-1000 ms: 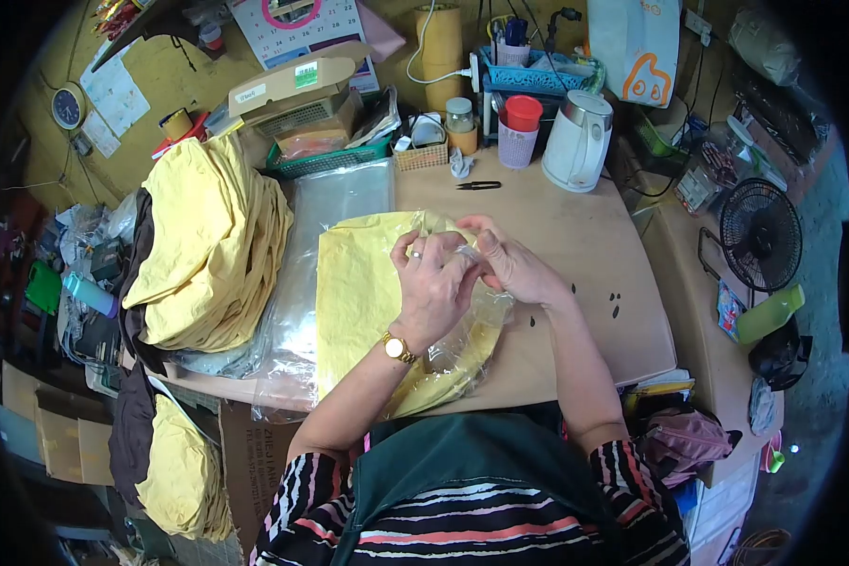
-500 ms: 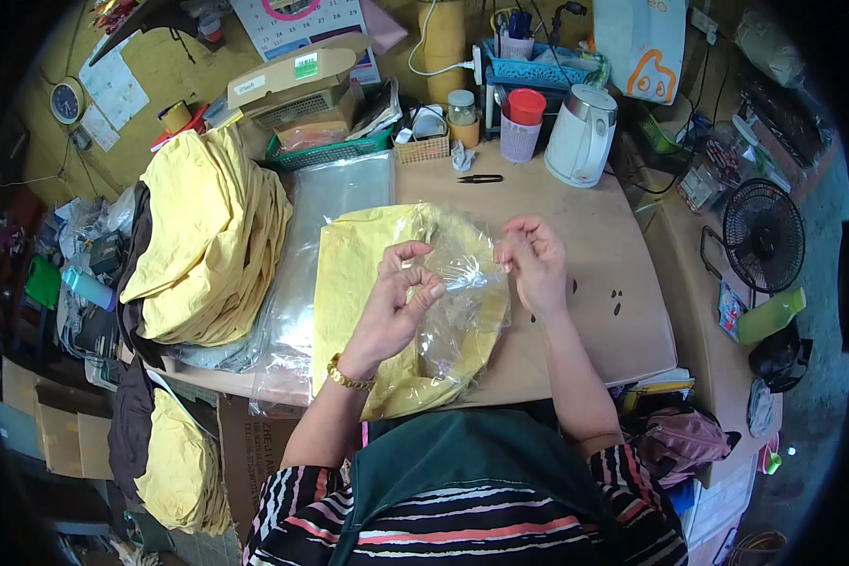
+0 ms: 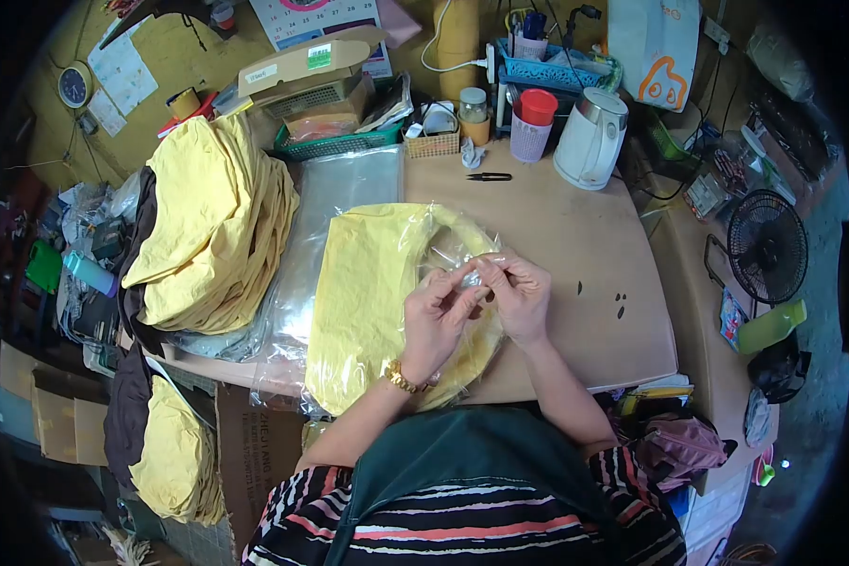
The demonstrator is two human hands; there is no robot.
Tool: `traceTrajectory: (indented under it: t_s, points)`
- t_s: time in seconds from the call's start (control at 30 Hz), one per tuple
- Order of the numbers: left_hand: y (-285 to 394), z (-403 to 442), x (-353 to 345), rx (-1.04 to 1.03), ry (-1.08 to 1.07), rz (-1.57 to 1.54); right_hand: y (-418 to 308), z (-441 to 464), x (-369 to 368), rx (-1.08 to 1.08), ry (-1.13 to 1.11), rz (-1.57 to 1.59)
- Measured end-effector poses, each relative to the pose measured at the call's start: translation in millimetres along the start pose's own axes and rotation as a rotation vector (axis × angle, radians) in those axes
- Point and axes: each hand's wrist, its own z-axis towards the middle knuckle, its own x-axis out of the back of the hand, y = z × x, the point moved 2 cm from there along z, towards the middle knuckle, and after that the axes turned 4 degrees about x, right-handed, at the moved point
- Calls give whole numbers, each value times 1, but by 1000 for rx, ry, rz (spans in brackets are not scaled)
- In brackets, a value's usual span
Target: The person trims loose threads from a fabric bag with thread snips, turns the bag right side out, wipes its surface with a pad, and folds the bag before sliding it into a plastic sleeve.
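A folded yellow cloth item (image 3: 363, 292) lies inside a clear plastic bag on the table, in front of my body. Over its right part, my left hand (image 3: 436, 316) and my right hand (image 3: 516, 294) meet with fingertips pinched. Clear plastic shows between and beside the fingers, and both hands pinch it. To the left, a stack of flat clear plastic bags (image 3: 349, 184) lies beside a tall pile of yellow cloth pieces (image 3: 198, 226). Black thread snips (image 3: 489, 176) rest beyond the bag.
At the back stand a white kettle (image 3: 590, 141), a lilac cup with a red one (image 3: 532, 132), a small basket (image 3: 432, 143) and a green basket (image 3: 340, 143). A black fan (image 3: 767, 245) is at the right. More yellow cloth (image 3: 174, 453) hangs below the table's left edge.
My hands were together, then moved apart, and now meet again over the plastic at the right part of the bag. The view has shifted slightly.
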Motion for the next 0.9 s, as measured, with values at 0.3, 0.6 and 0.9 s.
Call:
traceTrajectory:
  t_s: [0.3,0.6,0.9]
  points:
    - [8,11,15,95,16,24,-47,4,24,160,-531,-850]
    - [27,8,4,-320,-29,515,-28,-4,15,501,-221,-777]
    - [23,5,5,-253,-63,384,-12,-6,23,-315,-14,-72]
